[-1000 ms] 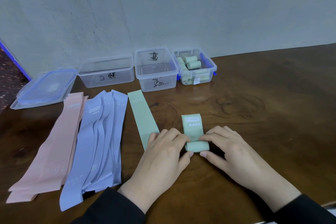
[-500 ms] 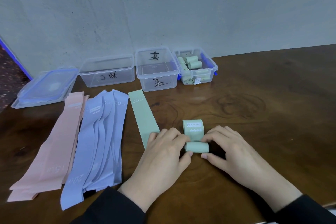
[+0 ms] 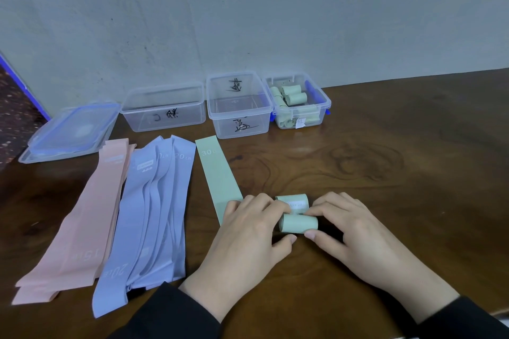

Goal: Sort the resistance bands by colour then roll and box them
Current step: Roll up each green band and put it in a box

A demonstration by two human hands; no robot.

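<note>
1. Head view, the only one. Both hands work a green band (image 3: 298, 221) near the table's front edge, right of centre. Since a second ago the flat tail beyond the roll has shortened a good deal; only a short flap with its white label shows past the fingers.
2. Left hand (image 3: 248, 231): fingers curled over the roll's left end, thumb tucked underneath toward the front. Right hand (image 3: 355, 231): fingertips on top of the roll's right end, thumb at the front edge. Both pinch the roll; neither is slack.
3. Meaning, as I judge it: this band is nearly wound up, a turn or so left before it can go in the box.
4. Orientation: the roll's long axis runs left to right across the table; the remaining tail points away from the person, toward the wall.
5. One more flat green band (image 3: 217, 176), marked 30 LB, lies just left of the hands, long axis running front to back, slightly slanted; the left hand covers its near end.
6. Further left: a blue-violet stack (image 3: 154, 215), then a pink stack (image 3: 82, 228), both unrolled.
7. At the wall: the right-hand box (image 3: 323, 103) holds green rolls; two marked clear boxes (image 3: 237, 110) beside it look empty. Lids (image 3: 68, 132) lie far left.
8. Sorting looks done; rolling is at the green stage only.
</note>
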